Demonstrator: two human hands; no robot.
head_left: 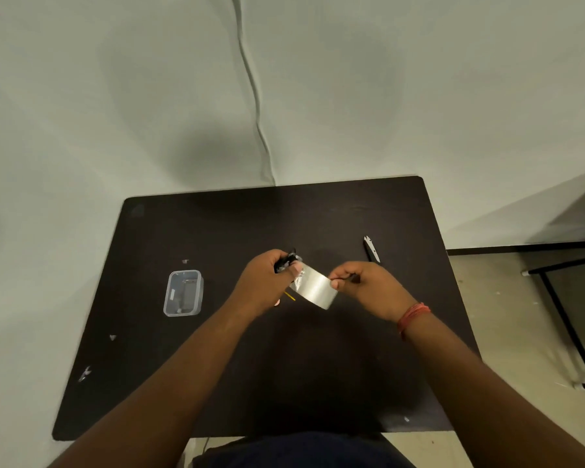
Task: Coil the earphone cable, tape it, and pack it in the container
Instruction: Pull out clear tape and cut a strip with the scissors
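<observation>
My left hand [267,282] is closed around the coiled black earphone cable [286,260], which sticks out above my thumb. A wide strip of clear shiny tape [313,287] stretches from the coil to my right hand [365,285], whose thumb and fingers pinch the tape's right end. Both hands hover over the middle of the dark table [217,383]. A small clear plastic container [183,293] with rounded corners stands to the left of my left hand, lid off, with some small items inside. A thin yellow sliver [289,296] shows under the tape; I cannot tell what it is.
Small thread snips [372,249] lie on the table behind my right hand. Bits of tape scrap [85,373] dot the table's left side and near-right edge [406,419]. A black metal frame [568,319] stands on the floor to the right. A light wall is behind the table.
</observation>
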